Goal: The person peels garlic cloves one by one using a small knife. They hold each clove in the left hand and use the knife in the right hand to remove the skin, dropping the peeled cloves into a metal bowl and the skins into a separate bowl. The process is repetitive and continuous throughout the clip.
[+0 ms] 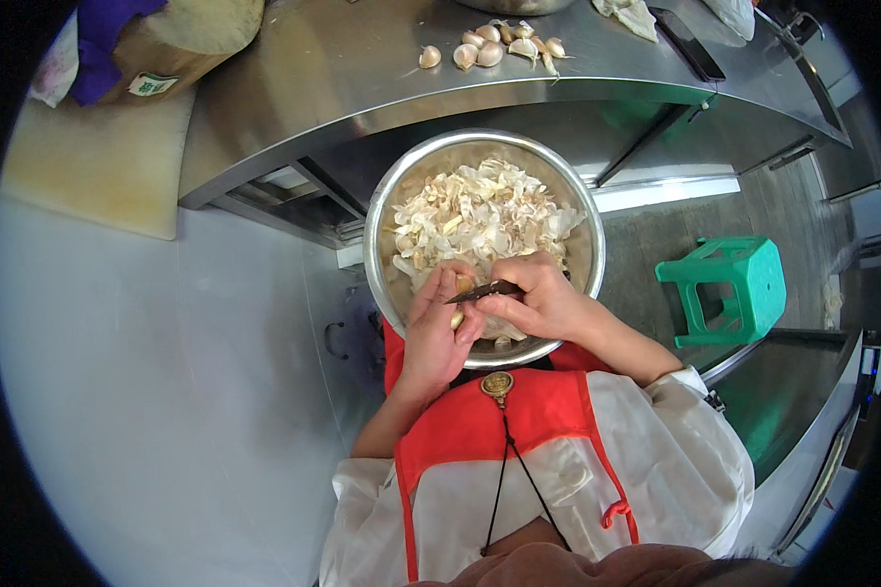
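Over the near part of a metal bowl (374, 259), my two hands meet. Between the fingers of my left hand (436, 323) is a garlic clove (457, 319), partly covered by the fingers. My right hand (538, 293) grips a small dark-bladed knife (485, 291), its blade pointing left across the left fingers. How far the blade touches the clove cannot be made out. Below them, the bowl holds a heap of pale garlic skins (489, 210), with what look like some cloves among them.
A steel counter (333, 59) runs beyond the bowl, bearing several garlic cloves (489, 52) and a dark phone (688, 44). At far left are a cutting board (98, 161) and a round wooden block (191, 44). A green stool (729, 289) stands on the floor at right.
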A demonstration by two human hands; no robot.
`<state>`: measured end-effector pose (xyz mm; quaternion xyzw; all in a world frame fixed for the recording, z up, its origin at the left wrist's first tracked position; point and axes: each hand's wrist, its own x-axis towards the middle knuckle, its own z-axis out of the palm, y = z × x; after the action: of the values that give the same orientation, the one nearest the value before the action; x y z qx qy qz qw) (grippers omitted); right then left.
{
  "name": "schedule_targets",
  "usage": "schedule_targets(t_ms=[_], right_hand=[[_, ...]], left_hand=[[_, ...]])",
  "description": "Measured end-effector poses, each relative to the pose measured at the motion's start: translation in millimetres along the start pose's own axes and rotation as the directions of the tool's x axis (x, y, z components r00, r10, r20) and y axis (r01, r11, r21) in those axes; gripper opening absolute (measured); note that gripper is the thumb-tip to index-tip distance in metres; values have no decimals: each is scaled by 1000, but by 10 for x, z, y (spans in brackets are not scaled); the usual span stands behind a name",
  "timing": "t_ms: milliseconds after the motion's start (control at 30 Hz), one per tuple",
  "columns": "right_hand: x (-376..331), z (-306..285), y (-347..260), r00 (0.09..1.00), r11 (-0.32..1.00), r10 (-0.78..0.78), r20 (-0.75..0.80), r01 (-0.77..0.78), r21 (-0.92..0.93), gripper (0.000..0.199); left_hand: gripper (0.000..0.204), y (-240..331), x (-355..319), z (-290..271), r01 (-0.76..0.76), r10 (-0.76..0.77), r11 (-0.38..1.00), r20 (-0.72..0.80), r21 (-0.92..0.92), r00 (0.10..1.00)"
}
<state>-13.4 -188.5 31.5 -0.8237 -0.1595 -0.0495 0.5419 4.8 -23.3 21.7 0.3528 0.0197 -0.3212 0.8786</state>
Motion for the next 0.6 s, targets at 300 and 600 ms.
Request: schedule_targets(t_ms=[300, 600], right_hand=[[-22, -23, -102, 970, 974, 225, -90, -226, -3, 26], [-11, -17, -69, 1000, 987, -5, 23, 9, -163, 35]], left_hand=[[26, -31, -1, -117, -39, 38, 999, 121, 1, 992], [12, -61, -74, -154, 11, -25, 984, 74, 179, 997]])
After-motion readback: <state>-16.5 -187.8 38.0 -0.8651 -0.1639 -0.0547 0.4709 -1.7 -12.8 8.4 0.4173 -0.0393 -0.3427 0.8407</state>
